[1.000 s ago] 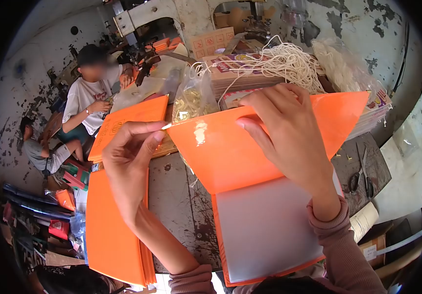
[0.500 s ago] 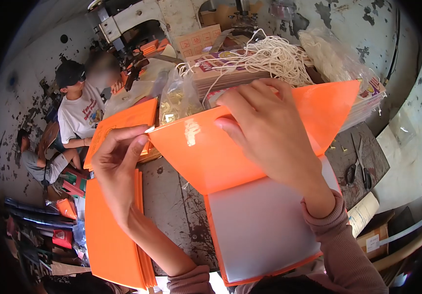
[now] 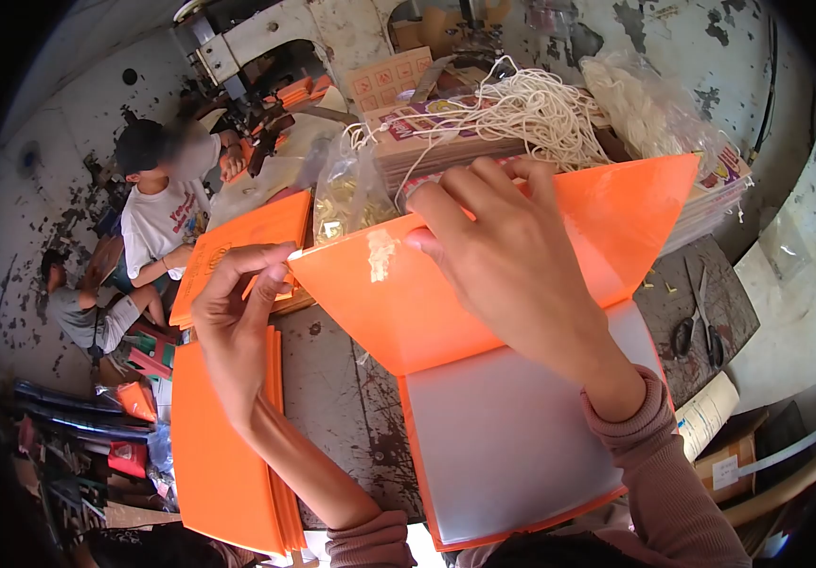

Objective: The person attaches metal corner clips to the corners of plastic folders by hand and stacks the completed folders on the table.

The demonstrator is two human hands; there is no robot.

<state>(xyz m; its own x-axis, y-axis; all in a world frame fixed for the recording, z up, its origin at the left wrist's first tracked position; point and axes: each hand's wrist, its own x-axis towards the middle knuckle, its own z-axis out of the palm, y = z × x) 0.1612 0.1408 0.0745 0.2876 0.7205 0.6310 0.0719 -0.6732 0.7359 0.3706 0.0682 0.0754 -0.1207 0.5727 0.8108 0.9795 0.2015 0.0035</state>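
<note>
An orange folder [image 3: 522, 237] lies open on the dark worn table, its cover raised and clear plastic sleeves [image 3: 512, 440] inside. My left hand [image 3: 247, 312] pinches a small whitish piece at the cover's left corner, thumb and forefinger closed on it. My right hand [image 3: 512, 256] grips the cover's upper edge, thumb on the inner face and fingers over the edge. Left of the folder is a stack of orange folders [image 3: 223, 445], partly behind my left forearm. Another orange stack [image 3: 247, 241] with printing lies beyond my left hand.
Behind the cover stand a bag of brass-coloured pieces [image 3: 346, 194] and a cardboard pile topped with white cord [image 3: 545, 114]. Scissors [image 3: 697, 327] lie at the right. A person in a white shirt [image 3: 157, 222] works at the back left; another person [image 3: 86, 303] sits farther left.
My right hand has slid left along the cover's edge. The whole view has shifted slightly. The co-worker in white has changed posture. My left hand stays at the cover's corner.
</note>
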